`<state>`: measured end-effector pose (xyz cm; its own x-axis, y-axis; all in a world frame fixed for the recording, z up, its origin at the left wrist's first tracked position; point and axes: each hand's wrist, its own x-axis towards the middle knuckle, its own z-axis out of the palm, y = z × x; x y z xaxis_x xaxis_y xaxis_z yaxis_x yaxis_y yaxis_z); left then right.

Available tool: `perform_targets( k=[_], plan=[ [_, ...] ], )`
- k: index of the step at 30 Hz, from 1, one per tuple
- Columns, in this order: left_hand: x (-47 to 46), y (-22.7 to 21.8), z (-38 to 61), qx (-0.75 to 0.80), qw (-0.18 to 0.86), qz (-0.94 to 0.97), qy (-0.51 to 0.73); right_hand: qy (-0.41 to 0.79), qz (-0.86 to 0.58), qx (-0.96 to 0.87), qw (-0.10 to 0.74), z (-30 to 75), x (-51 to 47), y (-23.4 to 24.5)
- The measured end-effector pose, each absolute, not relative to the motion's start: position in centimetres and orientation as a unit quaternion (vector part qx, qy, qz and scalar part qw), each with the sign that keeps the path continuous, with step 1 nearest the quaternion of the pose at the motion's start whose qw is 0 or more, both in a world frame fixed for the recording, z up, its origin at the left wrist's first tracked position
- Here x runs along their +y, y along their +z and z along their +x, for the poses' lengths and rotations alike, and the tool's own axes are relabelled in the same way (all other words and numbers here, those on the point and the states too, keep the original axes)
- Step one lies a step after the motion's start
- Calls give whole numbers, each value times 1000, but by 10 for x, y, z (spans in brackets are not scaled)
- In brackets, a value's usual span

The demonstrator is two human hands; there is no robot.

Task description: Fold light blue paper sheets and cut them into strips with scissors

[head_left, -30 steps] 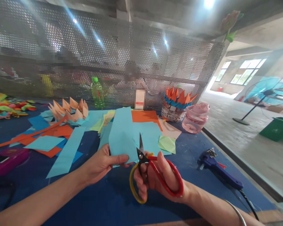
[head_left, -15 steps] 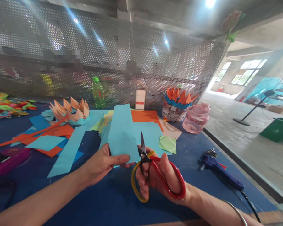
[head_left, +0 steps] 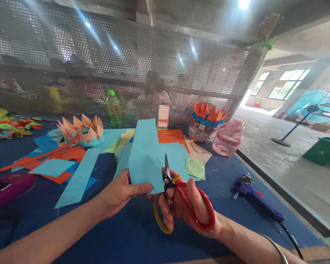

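"What's your left hand (head_left: 118, 193) doing?"

"Pinching blue paper (head_left: 145, 157) between thumb and fingers, above the table (head_left: 137, 234)."

"And your right hand (head_left: 188, 207)?"

"Closed around red-and-yellow scissors (head_left: 167, 179), blades at the paper's edge."

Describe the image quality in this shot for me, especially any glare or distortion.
In the head view, the ceiling light throws glare streaks across the perforated metal screen; the windows are washed out; wide-angle distortion slants the table edge; the light blue paper and red-handled scissors look fairly sharp.
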<state>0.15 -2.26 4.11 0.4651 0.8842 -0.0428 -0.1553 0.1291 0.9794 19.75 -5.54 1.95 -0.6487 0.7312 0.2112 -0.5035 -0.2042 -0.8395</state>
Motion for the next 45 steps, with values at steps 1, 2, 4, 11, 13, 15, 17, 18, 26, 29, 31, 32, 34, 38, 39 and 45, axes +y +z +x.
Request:
perform_targets(
  k=[1, 2, 4, 11, 13, 15, 17, 18, 26, 29, 31, 32, 34, 38, 39, 45],
  plan=[
    [-23, 41, 2, 342, 669, 532, 391, 761, -120, -496, 401, 198, -55, 19],
    [-23, 42, 3, 345, 667, 531, 393, 749, -126, -513, 400, 199, -55, 19],
    [-23, 42, 3, 352, 663, 532, 392, 718, -141, -556, 394, 203, -55, 20],
    [-16, 54, -17, 335, 747, 430, 380, 630, -200, -673, 330, 218, -59, 36],
    [-12, 61, -22, 336, 750, 385, 421, 621, -203, -689, 313, 219, -60, 39],
    [-9, 68, -24, 355, 740, 352, 449, 617, -205, -698, 301, 219, -61, 42],
    [-8, 72, -25, 372, 735, 334, 459, 616, -195, -706, 289, 219, -61, 43],
    [-8, 73, -25, 376, 732, 329, 463, 618, -189, -710, 281, 219, -62, 44],
    [-7, 75, -30, 352, 707, 355, 501, 595, -198, -743, 233, 218, -65, 52],
    [-7, 75, -31, 341, 689, 351, 534, 619, -193, -719, 249, 217, -64, 46],
    [-7, 75, -32, 337, 682, 361, 540, 647, -188, -690, 263, 217, -63, 41],
    [-7, 74, -32, 335, 681, 367, 538, 661, -186, -676, 267, 217, -63, 39],
    [-6, 72, -31, 337, 681, 377, 530, 681, -179, -659, 266, 217, -62, 36],
    [-5, 69, -28, 346, 685, 381, 515, 687, -172, -653, 268, 216, -63, 37],
    [-5, 68, -27, 345, 686, 380, 516, 684, -174, -654, 271, 215, -63, 37],
    [-4, 64, -25, 346, 682, 377, 522, 660, -178, -672, 285, 212, -67, 39]
  ],
)
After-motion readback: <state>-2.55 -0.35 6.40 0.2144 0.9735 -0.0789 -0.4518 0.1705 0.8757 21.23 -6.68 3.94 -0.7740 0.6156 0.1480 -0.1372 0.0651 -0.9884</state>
